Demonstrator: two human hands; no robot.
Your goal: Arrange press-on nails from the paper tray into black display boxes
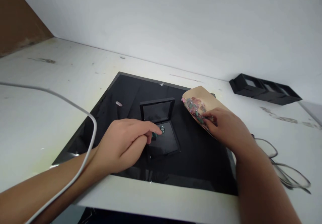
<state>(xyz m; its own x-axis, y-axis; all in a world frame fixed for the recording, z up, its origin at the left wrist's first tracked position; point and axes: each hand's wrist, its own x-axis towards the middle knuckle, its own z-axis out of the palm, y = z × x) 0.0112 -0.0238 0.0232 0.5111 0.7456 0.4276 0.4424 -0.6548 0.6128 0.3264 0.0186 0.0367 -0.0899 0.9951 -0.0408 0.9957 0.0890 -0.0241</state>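
White wall (176,22), scuffed white table (50,93) (stained in places), brown panel (17,19) at left.

Looks to me like a small sorting or packing bench, workshop type, not a home. I see a scuffed white worktop (62,83) pushed against a bare white wall (176,22), stains and marks on it. A black mat (201,157) lies on it as a work surface, with a small open black display box (161,126) on top. A brown paper envelope (201,96) holds a heap of small coloured stones (197,108). More black boxes (264,89) are lined up by the wall. I note a white cable (75,106) and a pair of glasses (284,163) lying about too.
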